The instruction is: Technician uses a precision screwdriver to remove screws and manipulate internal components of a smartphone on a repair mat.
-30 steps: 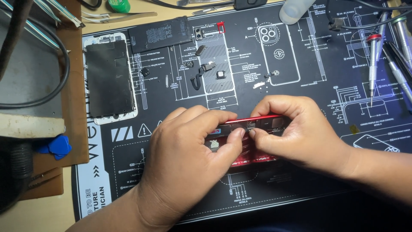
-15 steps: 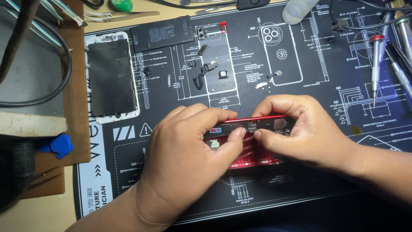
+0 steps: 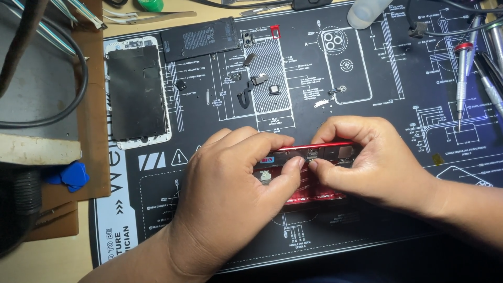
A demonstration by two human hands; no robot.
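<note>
An opened red phone body (image 3: 314,195) lies on its side edge on the black repair mat (image 3: 367,246), near the middle. My left hand (image 3: 230,194) wraps over its left half, thumb pressed against the inner parts. From the right, my right hand (image 3: 372,160) grips the upper red edge, and its thumb and forefinger pinch at a small part inside, right beside my left thumb. Most of the phone's inside is hidden by both hands.
A detached screen panel (image 3: 137,94) lies face down at the mat's left, a black battery (image 3: 199,37) above it. Small loose parts (image 3: 251,84) sit mid-mat. Screwdrivers (image 3: 461,78) lie at the right, blue picks (image 3: 70,175) and a cable at the left.
Both hands stay on the red phone body; only the fingertips shift slightly at its inner parts.
</note>
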